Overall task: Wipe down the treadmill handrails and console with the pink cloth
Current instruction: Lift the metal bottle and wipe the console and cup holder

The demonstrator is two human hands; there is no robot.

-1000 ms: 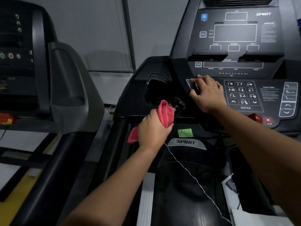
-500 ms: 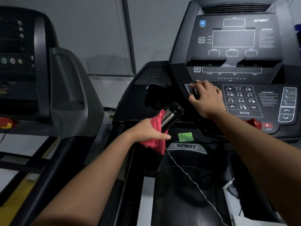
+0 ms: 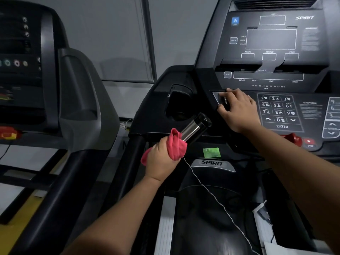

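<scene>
head view: a black treadmill [image 3: 211, 208] seen from above, with two bare arms reaching in.
left hand [image 3: 161, 161]: squeezed tight around the pink cloth [image 3: 175, 144] and the bar under it.
pink cloth: bunched up in the left hand, wrapped round the low end of the handrail grip [image 3: 193, 128]. One end pokes out on the left of the hand.
handrail grip: a shiny silver tube with a black cap, tilted up to the right, just under the dark cup hole.
right hand [image 3: 237, 109]: lies on the console [image 3: 272, 39] with fingers a little bent, holding nothing. The fingertips touch a grey pad just left of the number keys [image 3: 277, 111].
console: dark screens on top, keys lower down.
stop button [image 3: 309, 141]: red, to the right of the right arm.
green tag [image 3: 211, 152]: below the grip, above the SPIRIT badge.
white cord [image 3: 211, 192]: thin, runs from near the cloth down to the right.
other treadmill [image 3: 64, 98]: grey and black, on the left.
</scene>
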